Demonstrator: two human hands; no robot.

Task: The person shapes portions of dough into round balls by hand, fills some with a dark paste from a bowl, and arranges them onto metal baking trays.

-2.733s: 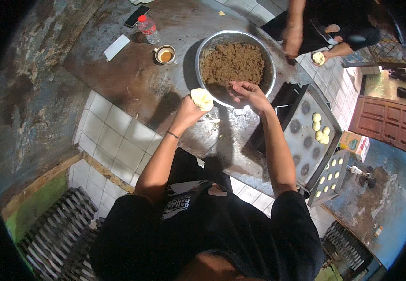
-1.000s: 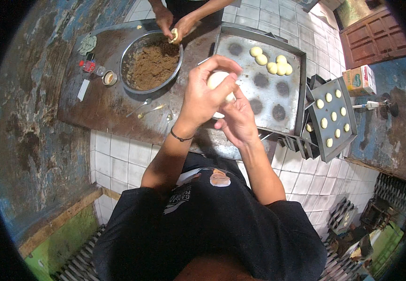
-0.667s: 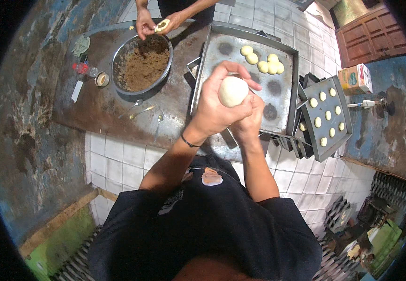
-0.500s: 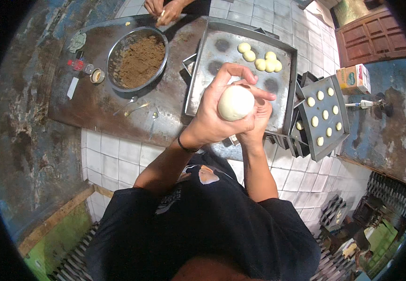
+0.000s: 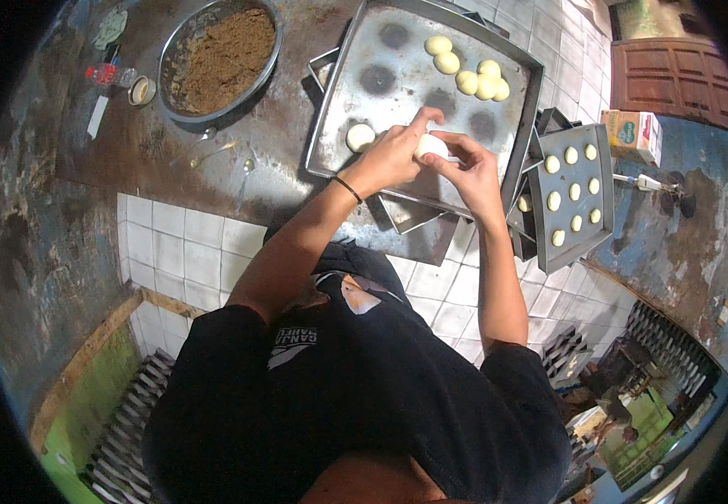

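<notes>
My left hand [image 5: 399, 149] and my right hand [image 5: 470, 170] meet over the large metal tray [image 5: 528, 94], both with curled fingers round a pale dough ball [image 5: 429, 146], held between thumbs and fingertips. Just left of my left hand, another pale ball [image 5: 360, 138] lies in the tray's lower left part. Several yellowish balls [image 5: 488, 86] are grouped toward the upper right of this tray, among dark round marks on its metal. Whether the held ball touches the tray floor, I cannot tell.
A steel bowl of brown crumbly mixture [image 5: 219, 57] stands on the worktop [image 5: 95, 175] at left, with spoons [image 5: 217, 148], a cup [image 5: 141, 90] and a bottle [image 5: 110, 74] nearby. Stacked trays [image 5: 575, 249] with small pale pieces and a carton [image 5: 631, 134] are at right.
My hands have moved up the picture over the tray, exposing a ball at its lower left. The view has shifted, and the other person's hands have left it.
</notes>
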